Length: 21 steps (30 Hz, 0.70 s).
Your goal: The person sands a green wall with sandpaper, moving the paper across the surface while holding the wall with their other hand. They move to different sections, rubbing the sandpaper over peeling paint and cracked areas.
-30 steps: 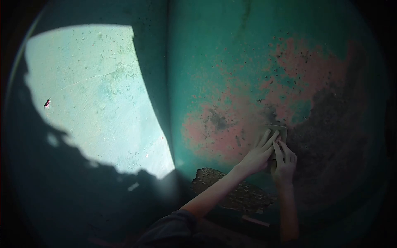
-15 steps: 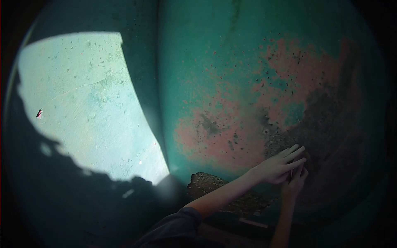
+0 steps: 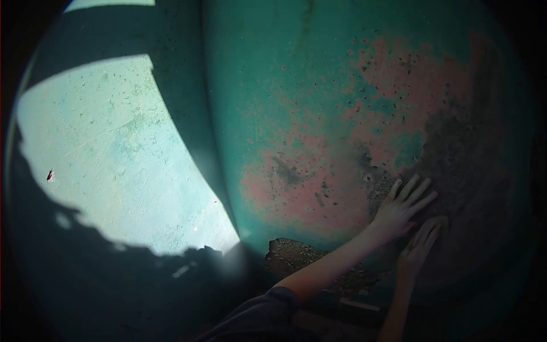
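My left hand (image 3: 403,208) lies spread over the worn dark patch (image 3: 456,165) on the green curved wall (image 3: 262,68). Its fingers are apart, and I see nothing held in it. Just below and to the right, my right hand (image 3: 420,248) presses against the same dark surface with its fingers close together. A faint, pale rounded edge shows beyond its fingertips; shadow hides what that thing is. Around the dark area, pink patches (image 3: 307,188) show where the green coat is worn, with small pits and specks.
At the left, a sunlit pale wall section (image 3: 125,154) meets the green wall in a vertical corner. A rough brown broken patch (image 3: 296,256) lies low, behind my left forearm. A thin pale strip (image 3: 360,305) is near the bottom. Deep shadow covers the lower left.
My left hand has moved up off the right hand, and its fingers have spread. My right hand has shifted right, its fingers now stretched further along the wall. The view has tilted slightly.
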Each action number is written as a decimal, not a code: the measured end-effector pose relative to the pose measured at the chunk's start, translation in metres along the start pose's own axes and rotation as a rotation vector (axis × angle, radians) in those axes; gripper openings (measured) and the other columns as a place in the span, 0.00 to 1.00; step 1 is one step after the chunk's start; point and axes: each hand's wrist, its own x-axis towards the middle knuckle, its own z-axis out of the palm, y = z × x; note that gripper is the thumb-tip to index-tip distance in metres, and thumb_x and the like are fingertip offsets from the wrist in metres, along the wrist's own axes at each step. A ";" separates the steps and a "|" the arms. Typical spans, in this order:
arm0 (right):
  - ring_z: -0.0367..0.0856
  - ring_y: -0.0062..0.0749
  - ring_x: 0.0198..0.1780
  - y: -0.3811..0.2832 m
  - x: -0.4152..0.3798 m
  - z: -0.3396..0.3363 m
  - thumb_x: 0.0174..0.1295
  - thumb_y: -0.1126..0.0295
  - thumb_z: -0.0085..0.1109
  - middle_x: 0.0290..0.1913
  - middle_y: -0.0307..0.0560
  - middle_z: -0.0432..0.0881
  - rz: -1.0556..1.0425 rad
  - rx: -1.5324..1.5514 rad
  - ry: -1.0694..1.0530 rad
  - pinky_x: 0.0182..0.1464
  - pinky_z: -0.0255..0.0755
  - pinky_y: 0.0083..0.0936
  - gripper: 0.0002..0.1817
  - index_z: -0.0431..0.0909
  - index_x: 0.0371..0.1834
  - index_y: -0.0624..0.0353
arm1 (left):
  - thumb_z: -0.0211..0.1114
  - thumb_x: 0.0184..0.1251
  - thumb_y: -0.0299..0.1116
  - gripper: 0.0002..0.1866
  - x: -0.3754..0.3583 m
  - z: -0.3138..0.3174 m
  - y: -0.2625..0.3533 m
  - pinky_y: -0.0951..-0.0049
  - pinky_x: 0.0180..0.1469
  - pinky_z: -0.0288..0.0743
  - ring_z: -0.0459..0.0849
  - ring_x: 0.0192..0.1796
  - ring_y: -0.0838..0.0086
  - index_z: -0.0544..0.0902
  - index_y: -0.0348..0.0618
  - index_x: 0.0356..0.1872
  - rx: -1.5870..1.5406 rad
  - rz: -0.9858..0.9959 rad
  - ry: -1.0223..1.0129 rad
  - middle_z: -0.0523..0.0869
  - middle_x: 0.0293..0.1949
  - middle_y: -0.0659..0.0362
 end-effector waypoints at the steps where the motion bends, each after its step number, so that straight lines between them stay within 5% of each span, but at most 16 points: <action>1: 0.50 0.63 0.81 -0.011 -0.016 0.003 0.81 0.69 0.41 0.80 0.71 0.49 -0.095 -0.090 -0.095 0.79 0.51 0.49 0.27 0.56 0.79 0.67 | 0.74 0.58 0.48 0.49 -0.002 0.005 0.000 0.35 0.76 0.51 0.48 0.84 0.52 0.58 0.62 0.81 -0.034 0.001 0.082 0.50 0.83 0.54; 4: 0.50 0.64 0.81 -0.011 -0.020 -0.004 0.81 0.68 0.39 0.80 0.73 0.50 -0.110 -0.216 -0.238 0.79 0.51 0.49 0.27 0.56 0.79 0.67 | 0.74 0.57 0.47 0.50 -0.002 -0.001 0.000 0.34 0.76 0.51 0.47 0.84 0.51 0.57 0.63 0.81 -0.030 -0.006 0.002 0.50 0.83 0.54; 7: 0.49 0.64 0.81 0.013 0.024 -0.015 0.81 0.68 0.38 0.81 0.73 0.48 0.090 0.046 -0.008 0.79 0.49 0.50 0.27 0.56 0.79 0.68 | 0.73 0.58 0.48 0.49 0.000 -0.013 0.004 0.34 0.76 0.50 0.48 0.84 0.50 0.58 0.62 0.81 0.038 -0.025 -0.122 0.51 0.83 0.53; 11: 0.48 0.64 0.81 0.002 0.005 -0.004 0.81 0.68 0.37 0.81 0.73 0.48 0.043 0.081 0.006 0.80 0.48 0.51 0.27 0.55 0.80 0.67 | 0.72 0.59 0.49 0.48 0.000 -0.007 0.004 0.33 0.77 0.48 0.47 0.84 0.49 0.58 0.62 0.81 0.027 -0.030 -0.119 0.50 0.83 0.53; 13: 0.46 0.64 0.82 -0.013 -0.037 0.005 0.82 0.68 0.36 0.81 0.72 0.47 -0.177 -0.092 -0.198 0.80 0.46 0.52 0.27 0.55 0.80 0.68 | 0.71 0.60 0.49 0.48 -0.001 -0.007 0.003 0.32 0.77 0.47 0.46 0.84 0.49 0.57 0.63 0.81 -0.069 -0.028 -0.019 0.48 0.83 0.53; 17: 0.46 0.64 0.82 0.004 -0.027 0.000 0.68 0.73 0.40 0.81 0.69 0.49 -0.062 -0.315 -0.406 0.80 0.46 0.59 0.35 0.52 0.81 0.68 | 0.69 0.62 0.50 0.47 -0.001 -0.009 0.006 0.31 0.77 0.45 0.46 0.84 0.49 0.56 0.63 0.81 -0.043 -0.039 -0.052 0.48 0.83 0.53; 19: 0.45 0.63 0.83 0.023 0.009 -0.007 0.69 0.71 0.41 0.82 0.67 0.50 -0.085 -0.210 -0.109 0.78 0.49 0.59 0.35 0.53 0.80 0.70 | 0.68 0.64 0.51 0.45 -0.001 -0.007 0.007 0.30 0.77 0.44 0.46 0.84 0.48 0.57 0.64 0.81 0.006 -0.066 -0.079 0.49 0.83 0.53; 21: 0.45 0.64 0.83 0.028 0.021 -0.009 0.69 0.71 0.40 0.81 0.69 0.51 -0.091 -0.139 -0.070 0.78 0.49 0.58 0.34 0.54 0.80 0.70 | 0.67 0.66 0.51 0.44 0.000 -0.003 0.010 0.28 0.76 0.43 0.46 0.83 0.47 0.57 0.66 0.81 0.010 -0.092 -0.064 0.49 0.83 0.53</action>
